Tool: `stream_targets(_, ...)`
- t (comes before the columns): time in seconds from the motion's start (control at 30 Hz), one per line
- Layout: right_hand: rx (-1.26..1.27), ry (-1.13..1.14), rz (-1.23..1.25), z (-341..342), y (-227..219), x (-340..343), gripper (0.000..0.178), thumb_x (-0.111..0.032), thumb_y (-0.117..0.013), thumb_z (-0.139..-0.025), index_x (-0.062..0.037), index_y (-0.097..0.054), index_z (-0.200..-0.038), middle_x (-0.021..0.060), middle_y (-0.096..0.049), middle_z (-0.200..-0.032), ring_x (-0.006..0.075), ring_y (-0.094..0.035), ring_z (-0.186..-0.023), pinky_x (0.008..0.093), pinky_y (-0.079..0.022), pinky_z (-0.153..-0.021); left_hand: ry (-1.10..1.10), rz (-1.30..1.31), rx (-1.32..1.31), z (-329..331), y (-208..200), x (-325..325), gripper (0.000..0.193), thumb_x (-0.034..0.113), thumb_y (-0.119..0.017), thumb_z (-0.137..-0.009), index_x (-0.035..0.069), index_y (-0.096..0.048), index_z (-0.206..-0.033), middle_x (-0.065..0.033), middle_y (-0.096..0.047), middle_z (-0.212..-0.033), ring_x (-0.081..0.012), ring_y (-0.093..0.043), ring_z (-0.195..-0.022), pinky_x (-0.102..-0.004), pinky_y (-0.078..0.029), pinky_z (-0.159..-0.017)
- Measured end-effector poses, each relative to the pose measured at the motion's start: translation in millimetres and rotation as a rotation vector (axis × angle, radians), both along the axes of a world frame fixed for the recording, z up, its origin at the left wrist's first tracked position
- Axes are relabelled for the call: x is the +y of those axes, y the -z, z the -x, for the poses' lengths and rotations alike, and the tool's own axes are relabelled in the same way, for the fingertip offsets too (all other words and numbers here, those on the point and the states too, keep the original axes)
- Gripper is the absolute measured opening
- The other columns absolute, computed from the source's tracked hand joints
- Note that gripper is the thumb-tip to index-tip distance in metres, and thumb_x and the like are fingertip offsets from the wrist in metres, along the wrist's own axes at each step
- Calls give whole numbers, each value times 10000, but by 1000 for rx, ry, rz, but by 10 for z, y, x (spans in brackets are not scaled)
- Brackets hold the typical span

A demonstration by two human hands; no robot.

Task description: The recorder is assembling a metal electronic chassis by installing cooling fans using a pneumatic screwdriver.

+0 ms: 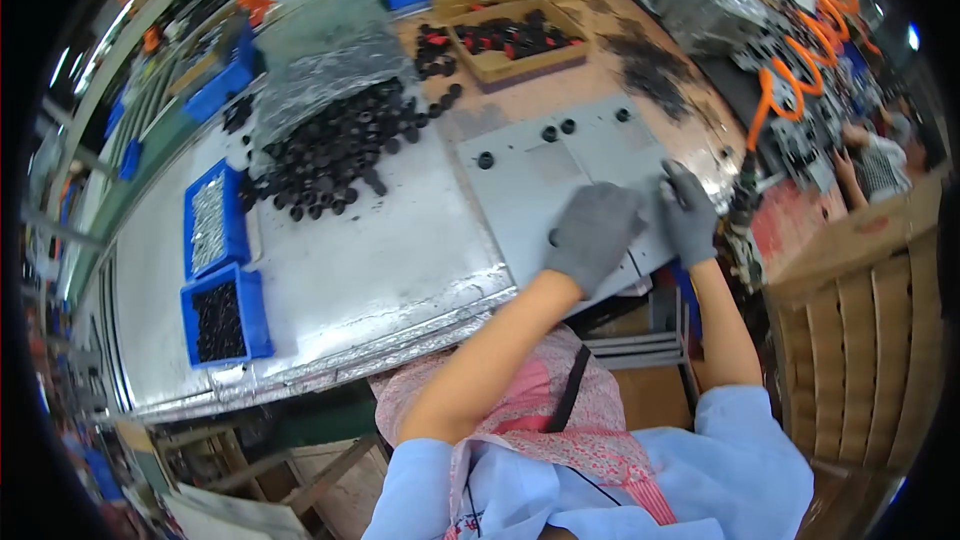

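Both my hands wear grey gloves and rest on a grey metal plate (pixel 520 190) lying on the steel workbench. My left hand (pixel 592 232) lies palm down on the plate's near edge, fingers curled over a small black part that barely shows. My right hand (pixel 688 208) sits at the plate's right edge with fingers bent; whether it holds anything is hidden. Three small black round parts (pixel 556 129) lie on the plate's far side, and another (pixel 485 160) sits to the left.
A heap of black round parts (pixel 335 150) spills from a clear plastic bag at the left. Two blue bins (pixel 215 270) hold screws and small black pieces. A wooden tray (pixel 515 40) of black and red parts stands at the back. Cardboard boxes (pixel 860 340) stand at right.
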State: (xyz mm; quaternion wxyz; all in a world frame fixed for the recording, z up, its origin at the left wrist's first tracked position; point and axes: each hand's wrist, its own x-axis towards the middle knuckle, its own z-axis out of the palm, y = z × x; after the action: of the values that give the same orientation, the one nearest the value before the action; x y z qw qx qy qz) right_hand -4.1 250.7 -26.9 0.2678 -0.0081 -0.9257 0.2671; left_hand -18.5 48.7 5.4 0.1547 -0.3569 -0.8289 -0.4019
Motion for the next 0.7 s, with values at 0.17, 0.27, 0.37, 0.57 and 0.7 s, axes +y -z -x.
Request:
stream_targets(0.17, -9, -217, -320, 6, 87, 32, 339, -87, -569, -848, -59, -600, -1185, 164, -554, -1267, 344, -497, -1201, 415, -380, -1026, 30, 380, -57, 18, 188, 51, 267, 296, -693, -727, 119, -666, -925, -82, -612, -971, -246, -547, -1017, -417, -333, -1026)
stream_targets(0.27, -52, -215, -286, -85, 278, 293, 387, -96, -538, -867, -5, -555, -1243, 174, -531, -1313, 320, -462, -1257, 402, -328, -1073, -35, 404, -146, -37, 125, 186, 363, 344, -697, -706, 86, -679, -961, -104, -622, -1033, -259, -539, -1048, -432, -328, -1042)
stream_targets(0.37, -84, -169, -349, -80, 440, 477, 364, -113, -502, -924, 6, -540, -1266, 175, -517, -1332, 323, -445, -1271, 411, -317, -1078, 26, 245, -49, -125, 2, -23, 447, 382, -658, -741, 65, -633, -1056, -131, -572, -1124, -303, -460, -1185, -457, -286, -1081)
stream_targets(0.57, -191, -138, -316, 41, 273, 197, 391, -174, -449, -973, 6, -490, -1318, 169, -492, -1356, 312, -419, -1291, 396, -307, -1081, -171, 93, -50, -370, -202, -1291, 319, 250, -660, -789, 60, -567, -1027, -149, -528, -1206, -317, -464, -1200, -425, -382, -1009)
stream_targets(0.7, -201, -126, -219, -1, 244, 199, 404, -166, -423, -973, 5, -469, -1336, 163, -484, -1367, 305, -419, -1293, 394, -298, -1090, -547, 138, 133, -308, -81, -2469, 307, 198, -639, -825, 101, -602, -1114, -89, -574, -1218, -264, -524, -1164, -391, -426, -960)
